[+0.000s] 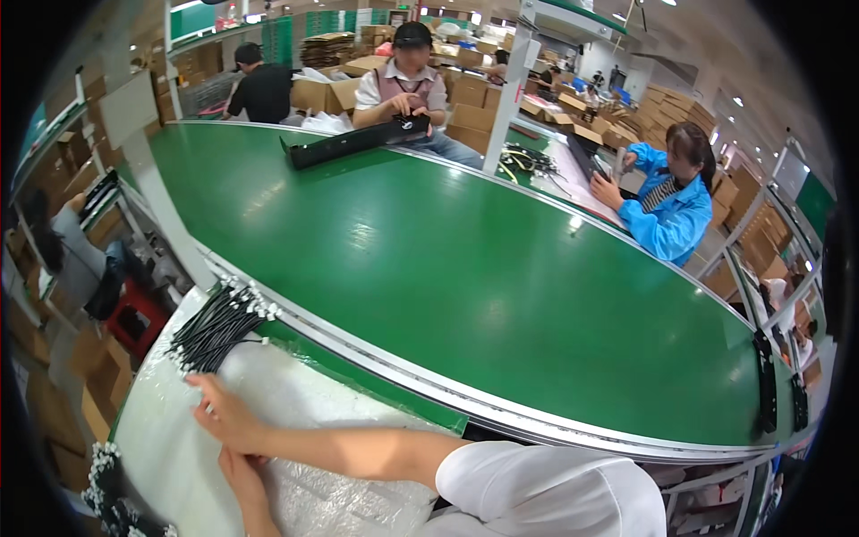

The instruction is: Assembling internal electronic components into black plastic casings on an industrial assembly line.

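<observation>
My right hand (225,419) reaches across from the lower right over a white, film-covered work surface (331,407). Its fingers are stretched out and apart, and no held thing shows in them. Just beyond the fingertips lies a bundle of short black cables (213,333) with white connectors at both ends. Beneath my right wrist is my left hand (240,473), coming up from the lower edge. My right wrist covers its fingers, so I cannot see whether they hold anything.
A green conveyor belt (429,259) with a metal rail runs past the work surface. Across it, one person handles a long black housing (349,145); another, in a blue jacket (671,219), works at the right. More black cables (112,501) lie lower left. A white post (161,192) rises nearby.
</observation>
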Demonstrator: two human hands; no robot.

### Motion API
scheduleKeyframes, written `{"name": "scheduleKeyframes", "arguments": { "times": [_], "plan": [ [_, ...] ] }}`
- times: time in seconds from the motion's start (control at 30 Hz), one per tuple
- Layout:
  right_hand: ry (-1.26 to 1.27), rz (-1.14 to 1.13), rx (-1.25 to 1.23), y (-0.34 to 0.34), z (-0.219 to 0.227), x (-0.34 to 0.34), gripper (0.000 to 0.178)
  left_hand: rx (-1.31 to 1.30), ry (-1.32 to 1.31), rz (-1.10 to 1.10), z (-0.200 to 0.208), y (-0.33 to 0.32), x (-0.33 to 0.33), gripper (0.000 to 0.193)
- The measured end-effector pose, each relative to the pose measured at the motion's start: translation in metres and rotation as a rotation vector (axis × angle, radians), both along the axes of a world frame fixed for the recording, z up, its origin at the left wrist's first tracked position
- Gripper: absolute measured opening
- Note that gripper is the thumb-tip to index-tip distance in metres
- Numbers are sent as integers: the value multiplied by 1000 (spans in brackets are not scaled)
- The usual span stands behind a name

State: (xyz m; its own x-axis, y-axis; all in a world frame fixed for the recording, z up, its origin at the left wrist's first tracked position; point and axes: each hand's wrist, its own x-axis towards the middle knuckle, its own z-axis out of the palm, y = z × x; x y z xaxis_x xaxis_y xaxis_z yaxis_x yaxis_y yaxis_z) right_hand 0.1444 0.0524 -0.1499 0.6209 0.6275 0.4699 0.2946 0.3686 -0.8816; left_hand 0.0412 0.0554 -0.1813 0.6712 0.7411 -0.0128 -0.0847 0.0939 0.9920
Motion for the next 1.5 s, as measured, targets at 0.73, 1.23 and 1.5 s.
{"name": "scheduleKeyframes", "arguments": {
  "times": [0.73, 1.23, 1.5],
  "plan": [
    [1083, 975, -349, -11, 2, -2, 70, -645, -410, 3, 52, 0, -5, 35],
    [1396, 937, -347, -28, 40, -13, 74, -862, -521, -343, 59, -4, -21, 37],
    [1017, 1073, -609, -28, 27, 5, 72, -978, -544, -238, 48, -8, -11, 34]
  ]
}}
